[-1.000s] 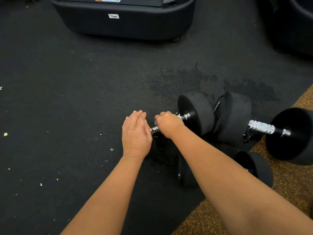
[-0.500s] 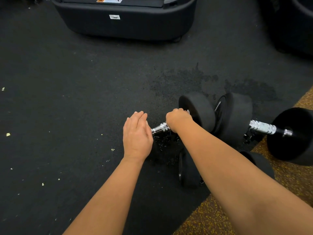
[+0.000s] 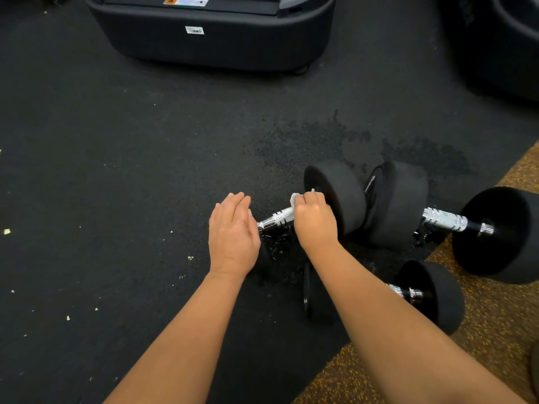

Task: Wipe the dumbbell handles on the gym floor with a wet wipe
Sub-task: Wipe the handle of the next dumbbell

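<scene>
A black dumbbell lies on the dark floor with its chrome handle (image 3: 277,220) bare between my hands. My right hand (image 3: 315,220) is closed around the handle's right end with a white wet wipe (image 3: 296,198) bunched in it, hard against the right weight head (image 3: 338,193). My left hand (image 3: 233,231) rests flat with fingers together on the left weight head, which it hides. A second dumbbell with a chrome handle (image 3: 444,220) lies to the right. A third dumbbell (image 3: 428,295) lies partly under my right forearm.
A large black machine base (image 3: 210,33) stands at the back. Another dark machine (image 3: 507,48) fills the top right corner. A speckled yellow-brown mat (image 3: 495,330) covers the floor at the right. Dark wet patches (image 3: 309,141) and small pale scraps (image 3: 6,231) mark the black floor.
My right hand has slid rightward along the handle from its left end to the right weight head, baring more chrome. The white wipe now shows above the fingers. My left hand has stayed put.
</scene>
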The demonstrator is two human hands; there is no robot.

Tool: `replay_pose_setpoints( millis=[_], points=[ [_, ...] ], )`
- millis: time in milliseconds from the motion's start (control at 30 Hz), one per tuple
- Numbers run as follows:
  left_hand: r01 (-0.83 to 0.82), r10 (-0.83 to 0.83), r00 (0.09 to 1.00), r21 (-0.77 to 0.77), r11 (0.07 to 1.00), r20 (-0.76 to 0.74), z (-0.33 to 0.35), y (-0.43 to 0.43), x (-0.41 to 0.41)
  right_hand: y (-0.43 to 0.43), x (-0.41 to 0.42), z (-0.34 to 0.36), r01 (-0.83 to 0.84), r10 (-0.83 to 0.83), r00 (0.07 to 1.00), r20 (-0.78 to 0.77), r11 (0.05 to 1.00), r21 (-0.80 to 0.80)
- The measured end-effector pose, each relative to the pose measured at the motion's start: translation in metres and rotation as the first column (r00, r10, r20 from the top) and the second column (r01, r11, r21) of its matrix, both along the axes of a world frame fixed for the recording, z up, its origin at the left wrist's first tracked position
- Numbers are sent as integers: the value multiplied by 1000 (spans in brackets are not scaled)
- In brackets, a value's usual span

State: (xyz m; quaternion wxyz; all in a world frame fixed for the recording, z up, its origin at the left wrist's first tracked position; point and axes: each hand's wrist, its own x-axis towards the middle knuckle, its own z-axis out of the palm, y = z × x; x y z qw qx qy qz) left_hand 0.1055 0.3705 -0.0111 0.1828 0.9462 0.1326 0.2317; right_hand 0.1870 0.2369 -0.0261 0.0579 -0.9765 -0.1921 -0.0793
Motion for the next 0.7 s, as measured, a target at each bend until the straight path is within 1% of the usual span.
replay_pose_setpoints(
  millis=[100,167,233,300,400,467,600,700],
  points=[
    [-7,7,1000,1,1000,-4,1,-1,1,4,-7,0,82,-78,996,-36,991,103],
    [-9,9,1000,7,1000,-8,1,-1,1,9,-12,1,79,-72,996,-60,989,123],
    [-9,9,1000,7,1000,-14,1,-1,1,11,-17,1,35,-27,997,-77,993,109],
    [-9,9,1000,-2,1000,-18,1,0,1,8,-18,-1,8,5,996,-95,990,144],
    [-7,7,1000,-14,1000,-12,0,1,1,-2,-14,-1,51,-22,991,-135,976,214],
    [-5,4,1000,-17,1000,-7,0,0,1,-7,-11,0,77,-43,988,-151,970,231],
    [-7,6,1000,-15,1000,-7,1,0,2,0,-14,-3,130,-95,984,-150,962,240],
    [-7,7,1000,-13,1000,-8,1,-1,1,4,-22,-7,65,-40,994,-105,967,245]
  ],
)
